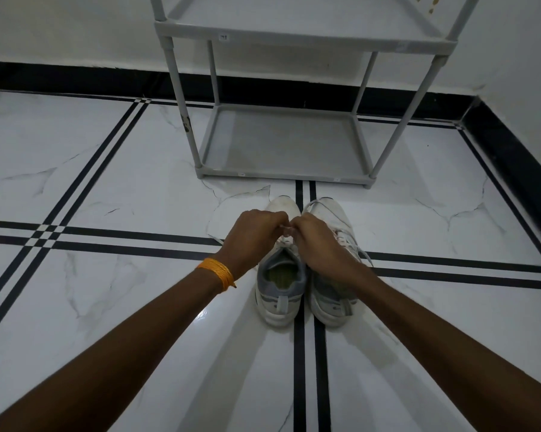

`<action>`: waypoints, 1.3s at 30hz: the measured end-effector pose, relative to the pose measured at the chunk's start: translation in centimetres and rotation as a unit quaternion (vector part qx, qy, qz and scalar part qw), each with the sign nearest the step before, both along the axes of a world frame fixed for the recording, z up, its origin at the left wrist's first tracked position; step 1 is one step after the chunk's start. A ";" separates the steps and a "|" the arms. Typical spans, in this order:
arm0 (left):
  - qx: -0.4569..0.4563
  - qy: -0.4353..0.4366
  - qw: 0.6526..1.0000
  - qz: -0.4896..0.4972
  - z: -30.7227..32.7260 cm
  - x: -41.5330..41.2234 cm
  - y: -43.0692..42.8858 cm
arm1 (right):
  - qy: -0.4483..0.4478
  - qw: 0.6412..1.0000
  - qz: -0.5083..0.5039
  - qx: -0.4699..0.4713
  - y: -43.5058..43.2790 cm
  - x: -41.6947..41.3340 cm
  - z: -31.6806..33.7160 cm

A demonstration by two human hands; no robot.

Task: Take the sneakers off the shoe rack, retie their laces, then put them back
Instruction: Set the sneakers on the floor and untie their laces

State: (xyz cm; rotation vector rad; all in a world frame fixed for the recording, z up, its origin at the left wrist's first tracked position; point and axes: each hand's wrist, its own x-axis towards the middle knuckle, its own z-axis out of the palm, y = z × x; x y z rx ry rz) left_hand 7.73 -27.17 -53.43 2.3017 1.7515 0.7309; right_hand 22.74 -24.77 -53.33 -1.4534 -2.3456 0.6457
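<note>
Both hands are pinched shut on the lace of the left sneaker (280, 288): the left hand (253, 232) and the right hand (317, 236) meet knuckle to knuckle just above its tongue, each grip narrow around a bit of white lace (286, 228), though whether it is a loop or a loose end is hidden behind the fingers. To my eye this is the knot itself being formed. It would go best with even tension on both sides, pulling outward and low so the shoe stays flat on the floor (107, 182). The right sneaker (331, 294) sits touching its partner, a lace end trailing off to its right, seemingly not yet tied. The shoe rack (283, 176) stands just beyond the toes, its bottom shelf bare.
</note>
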 end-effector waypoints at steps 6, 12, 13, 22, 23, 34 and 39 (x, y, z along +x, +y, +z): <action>-0.110 -0.143 0.983 0.023 0.0 -0.6 0.5 | 0.143 0.967 -0.020 -0.208 1.0 1.7 0.8; -0.300 -0.336 0.888 0.095 0.6 -0.7 1.5 | 0.080 0.995 -0.044 0.044 0.3 1.6 0.5; -0.306 -0.345 0.881 0.102 0.6 -0.7 1.7 | 0.075 0.990 -0.047 0.110 0.0 1.6 0.6; -0.327 -0.371 0.862 0.113 0.5 -0.9 1.5 | -0.098 0.963 0.073 0.240 -0.9 0.8 1.1; -0.326 -0.373 0.862 0.110 0.5 -1.0 1.5 | -0.104 0.961 0.077 0.244 -0.7 0.8 1.1; -0.115 -0.220 0.948 0.200 -1.6 -4.4 0.2 | -0.117 0.987 0.037 0.101 -0.8 5.4 0.8; -0.079 -0.017 0.984 0.161 -3.0 -4.0 -1.5 | -0.177 0.980 0.048 0.076 -1.6 6.1 -0.1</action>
